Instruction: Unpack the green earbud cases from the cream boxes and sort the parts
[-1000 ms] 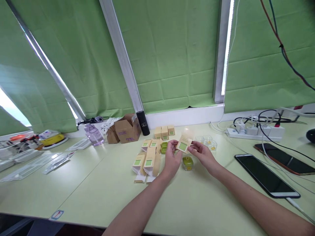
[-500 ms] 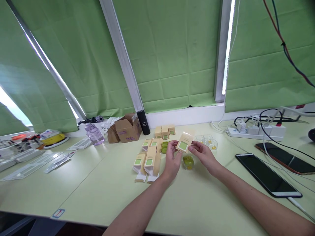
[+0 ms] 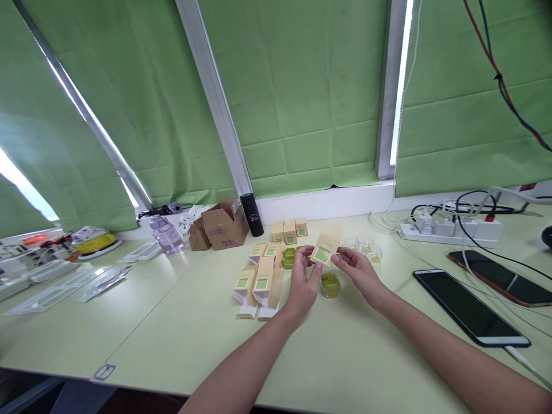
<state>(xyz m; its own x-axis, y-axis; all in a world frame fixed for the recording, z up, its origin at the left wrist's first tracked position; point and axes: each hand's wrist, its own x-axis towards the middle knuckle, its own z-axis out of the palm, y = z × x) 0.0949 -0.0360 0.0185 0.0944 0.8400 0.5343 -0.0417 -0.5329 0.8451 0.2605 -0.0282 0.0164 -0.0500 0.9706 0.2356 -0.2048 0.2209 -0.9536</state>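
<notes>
Between my two hands is a flat, beige cardboard box (image 3: pixel 326 246) with a green window, tilted up over the table. My left hand (image 3: pixel 304 282) grips its left edge, thumb on the front. My right hand (image 3: pixel 356 269) pinches the opposite edge. Just below it on the table stands a small glass jar with a green lid (image 3: pixel 330 284). Behind my left fingers lie green lids (image 3: pixel 288 259), partly hidden. Several open glass jars (image 3: pixel 364 247) with something yellow inside sit beyond my right hand. Left of my left hand lie several beige boxes (image 3: pixel 264 282), the nearer ones with end flaps open.
Closed small boxes (image 3: pixel 290 231) stand at the back, near a black cylinder (image 3: pixel 251 215) and an open brown carton (image 3: pixel 224 225). A purple bottle (image 3: pixel 167 236) is further left. On the right lie two phones (image 3: pixel 470 307), cables and a white power strip (image 3: pixel 448 231).
The box has shifted slightly to the right and leans a little differently between my fingers. Both hands keep their hold; the other things stay where they were.
</notes>
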